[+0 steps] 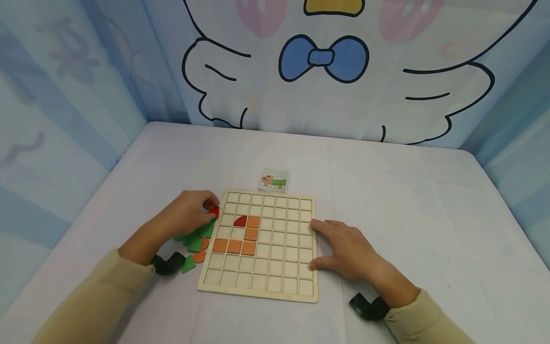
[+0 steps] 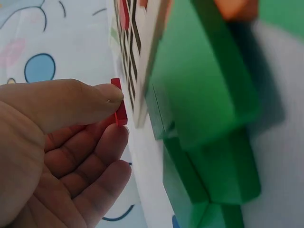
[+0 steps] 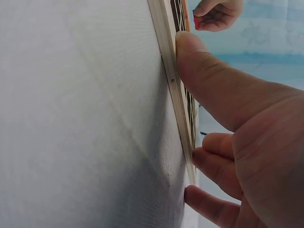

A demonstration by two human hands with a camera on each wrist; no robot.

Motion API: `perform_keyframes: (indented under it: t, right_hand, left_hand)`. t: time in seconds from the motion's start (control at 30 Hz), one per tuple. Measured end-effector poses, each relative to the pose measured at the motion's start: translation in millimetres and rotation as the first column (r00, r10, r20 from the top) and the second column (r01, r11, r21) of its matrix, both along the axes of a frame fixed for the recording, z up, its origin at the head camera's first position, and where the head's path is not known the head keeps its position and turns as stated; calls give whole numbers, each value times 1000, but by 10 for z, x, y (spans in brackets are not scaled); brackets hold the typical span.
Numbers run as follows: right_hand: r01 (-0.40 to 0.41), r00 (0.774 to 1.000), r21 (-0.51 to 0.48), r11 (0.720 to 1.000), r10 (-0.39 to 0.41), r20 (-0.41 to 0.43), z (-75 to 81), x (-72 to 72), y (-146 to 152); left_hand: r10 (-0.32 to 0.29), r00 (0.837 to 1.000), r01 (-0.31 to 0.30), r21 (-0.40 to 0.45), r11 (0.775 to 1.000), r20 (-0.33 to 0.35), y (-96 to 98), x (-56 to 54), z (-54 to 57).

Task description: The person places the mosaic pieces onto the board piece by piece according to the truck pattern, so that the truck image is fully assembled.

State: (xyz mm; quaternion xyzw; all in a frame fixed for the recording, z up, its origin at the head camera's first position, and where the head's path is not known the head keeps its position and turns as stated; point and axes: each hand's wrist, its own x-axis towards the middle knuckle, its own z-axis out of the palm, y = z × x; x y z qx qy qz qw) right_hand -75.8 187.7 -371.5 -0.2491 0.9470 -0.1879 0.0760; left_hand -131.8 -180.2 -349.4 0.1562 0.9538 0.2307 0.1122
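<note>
Between thumb and fingers, my left hand (image 1: 189,210) pinches a small red tile (image 2: 119,102), just off the upper left edge of a wooden grid board (image 1: 279,267). My right hand (image 1: 350,248) touches the board's right edge with thumb and fingertips, its fingers fairly straight. On the grid lie a dark red quarter-circle tile (image 1: 240,221) and several orange square tiles (image 1: 234,246), two of them stacked in a column above the row's right end. Beside the board's left edge, green tiles (image 2: 199,80) lie in a pile under my left hand, with round orange pieces (image 1: 199,256) near them.
A small picture card (image 1: 274,180) with a gridded orange and green figure lies behind the board. One green square (image 1: 188,264) sits apart at the pile's front. The white-covered table (image 1: 408,200) ends at a patterned curtain (image 1: 326,105).
</note>
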Motion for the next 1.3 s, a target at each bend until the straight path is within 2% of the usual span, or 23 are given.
perform_keyframes:
  t: [0.23, 0.53, 1.03, 1.3]
  right_hand:
    - [3, 1000, 4, 1000, -3, 9, 2, -1, 3]
    - [0, 1000, 0, 1000, 0, 3, -14, -5, 8]
    - [-7, 1000, -7, 1000, 7, -19, -15, -5, 7]
    - [-5, 1000, -8, 1000, 5, -16, -10, 0, 5]
  left_hand:
    - [-43, 999, 43, -13, 999, 15, 102, 124, 39]
    - [-37, 997, 40, -49, 998, 62, 187, 191, -16]
    - [-72, 997, 73, -48, 996, 20, 213, 290, -13]
    - [-54, 998, 56, -58, 997, 33, 245, 307, -7]
